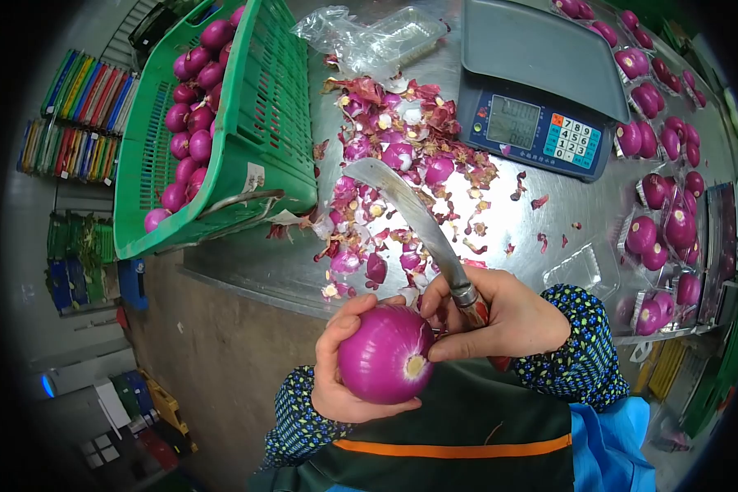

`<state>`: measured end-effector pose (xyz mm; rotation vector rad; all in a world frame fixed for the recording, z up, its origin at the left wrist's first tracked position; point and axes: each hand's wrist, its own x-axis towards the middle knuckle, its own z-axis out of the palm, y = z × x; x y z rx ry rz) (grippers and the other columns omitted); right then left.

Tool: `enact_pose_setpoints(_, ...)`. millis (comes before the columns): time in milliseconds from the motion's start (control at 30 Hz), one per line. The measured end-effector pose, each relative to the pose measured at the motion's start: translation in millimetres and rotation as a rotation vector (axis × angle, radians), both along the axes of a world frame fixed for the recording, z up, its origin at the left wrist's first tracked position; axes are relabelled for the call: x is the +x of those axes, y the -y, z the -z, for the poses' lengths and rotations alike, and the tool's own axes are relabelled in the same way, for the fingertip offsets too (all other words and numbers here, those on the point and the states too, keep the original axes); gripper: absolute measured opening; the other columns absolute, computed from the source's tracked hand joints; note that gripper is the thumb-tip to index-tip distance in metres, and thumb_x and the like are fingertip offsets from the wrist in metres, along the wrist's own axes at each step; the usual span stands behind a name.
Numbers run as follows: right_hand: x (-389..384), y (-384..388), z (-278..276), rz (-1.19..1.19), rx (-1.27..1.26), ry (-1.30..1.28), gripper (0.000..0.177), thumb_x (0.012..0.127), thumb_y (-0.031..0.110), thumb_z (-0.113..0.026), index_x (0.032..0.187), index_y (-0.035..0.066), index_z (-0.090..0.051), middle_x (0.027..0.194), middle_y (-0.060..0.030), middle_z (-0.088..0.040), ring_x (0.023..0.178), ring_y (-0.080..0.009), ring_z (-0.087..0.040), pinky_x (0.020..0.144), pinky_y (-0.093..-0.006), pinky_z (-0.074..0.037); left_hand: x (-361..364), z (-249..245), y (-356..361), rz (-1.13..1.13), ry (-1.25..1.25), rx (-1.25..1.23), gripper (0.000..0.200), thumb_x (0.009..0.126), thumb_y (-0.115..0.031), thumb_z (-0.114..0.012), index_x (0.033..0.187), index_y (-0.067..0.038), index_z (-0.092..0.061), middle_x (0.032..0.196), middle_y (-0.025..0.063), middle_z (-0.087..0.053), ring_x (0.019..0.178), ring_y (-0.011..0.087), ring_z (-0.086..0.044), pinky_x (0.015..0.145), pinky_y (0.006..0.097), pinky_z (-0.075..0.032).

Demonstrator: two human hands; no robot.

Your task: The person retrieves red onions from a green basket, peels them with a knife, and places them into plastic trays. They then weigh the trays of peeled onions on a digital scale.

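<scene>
A large smooth red onion (383,353) rests in my left hand (334,385), whose fingers wrap round its far and near sides. Its pale cut end faces right. My right hand (504,316) grips a curved knife (414,217) by its handle, the blade pointing up and left over the table. The right thumb and fingertips touch the onion beside the pale end. Beyond both hands lies a heap of onion skins and trimmings (398,156) on the metal table (279,262).
A green crate (266,115) of red onions stands at the left table edge. Behind the peelings are clear plastic packaging (369,37) and a blue scale (541,123). Packed onions (641,234) line the right side, with an empty clear tray (580,271) nearby.
</scene>
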<state>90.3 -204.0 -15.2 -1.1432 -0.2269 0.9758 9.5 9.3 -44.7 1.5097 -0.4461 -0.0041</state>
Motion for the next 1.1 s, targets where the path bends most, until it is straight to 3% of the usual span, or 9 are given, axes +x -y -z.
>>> enact_pose_setpoints(200,1,3,5,-0.133,-0.086,0.125,0.024,0.076,0.011,-0.072,0.094,0.004,-0.057,0.071,0.0038,-0.055,0.065,-0.0026,-0.049,0.060,-0.0188,-0.041,3,0,0,0.005,0.060,0.032,0.104,0.053,-0.007,-0.087,0.134,-0.013,-0.022,0.138,0.0180,-0.025,0.122,0.0400,-0.039,0.096,0.0483,-0.041)
enact_pose_setpoints(367,-3,6,0,0.061,-0.051,-0.008,0.016,0.080,0.003,-0.066,0.094,0.003,-0.059,0.083,0.0009,-0.057,0.067,-0.0039,-0.050,0.061,-0.0206,-0.041,0,5,1,0.039,-0.024,-0.118,0.105,0.054,-0.008,-0.086,0.135,-0.013,-0.019,0.140,0.0175,-0.021,0.125,0.0391,-0.036,0.097,0.0488,-0.040)
enact_pose_setpoints(433,-6,1,1,0.269,-0.124,0.186,0.024,0.079,0.006,-0.067,0.102,0.003,-0.061,0.085,-0.0012,-0.057,0.078,-0.0076,-0.054,0.067,-0.0215,-0.043,-7,10,0,0.057,-0.332,-0.440,0.109,0.055,-0.009,-0.086,0.137,-0.014,-0.014,0.142,0.0159,-0.019,0.127,0.0363,-0.034,0.097,0.0494,-0.040)
enact_pose_setpoints(467,-5,6,4,0.156,-0.190,0.405,0.029,0.078,0.005,-0.066,0.106,0.002,-0.061,0.099,-0.0075,-0.057,0.094,-0.0133,-0.055,0.080,-0.0267,-0.045,-9,17,-2,0.092,-0.487,-0.583,0.112,0.055,-0.015,-0.087,0.139,-0.015,-0.013,0.144,0.0123,-0.017,0.128,0.0336,-0.034,0.098,0.0506,-0.039)
enact_pose_setpoints(567,-6,0,1,0.156,-0.010,0.538,0.025,0.078,0.005,-0.067,0.103,0.003,-0.063,0.101,-0.0091,-0.057,0.096,-0.0168,-0.056,0.084,-0.0291,-0.044,-10,4,10,-0.005,-0.812,-0.917,0.113,0.053,-0.022,-0.087,0.140,-0.015,-0.015,0.144,0.0094,-0.020,0.128,0.0331,-0.033,0.100,0.0517,-0.037)
enact_pose_setpoints(700,-8,0,-1,0.197,-0.043,0.580,0.022,0.076,0.006,-0.070,0.097,0.001,-0.065,0.095,-0.0071,-0.059,0.091,-0.0155,-0.055,0.075,-0.0271,-0.045,-3,-10,9,0.026,-0.938,-0.955,0.112,0.053,-0.022,-0.086,0.140,-0.013,-0.017,0.143,0.0097,-0.026,0.129,0.0313,-0.032,0.102,0.0507,-0.036)
enact_pose_setpoints(833,-8,-1,-8,0.175,-0.185,0.492,0.018,0.076,0.008,-0.071,0.092,0.002,-0.065,0.089,-0.0057,-0.059,0.084,-0.0118,-0.054,0.070,-0.0254,-0.044,-4,3,10,-0.063,-0.779,-0.864,0.116,0.054,-0.016,-0.085,0.142,-0.011,-0.011,0.145,0.0125,-0.020,0.129,0.0299,-0.032,0.104,0.0460,-0.034)
enact_pose_setpoints(1033,2,-1,-8,0.062,-0.196,-0.155,0.018,0.080,0.017,-0.069,0.088,0.002,-0.061,0.068,0.0020,-0.057,0.063,-0.0039,-0.049,0.056,-0.0212,-0.040,3,8,-7,0.113,-0.375,-0.321,0.117,0.051,-0.005,-0.086,0.140,-0.008,-0.011,0.145,0.0168,-0.016,0.129,0.0265,-0.033,0.103,0.0405,-0.032)
enact_pose_setpoints(1100,0,0,-6,0.058,-0.165,-0.090,0.018,0.080,0.017,-0.069,0.087,0.002,-0.061,0.067,0.0018,-0.057,0.062,-0.0040,-0.048,0.055,-0.0214,-0.039,3,8,-8,0.102,-0.312,-0.226,0.117,0.051,-0.005,-0.086,0.140,-0.008,-0.011,0.145,0.0171,-0.017,0.129,0.0260,-0.033,0.103,0.0402,-0.032)
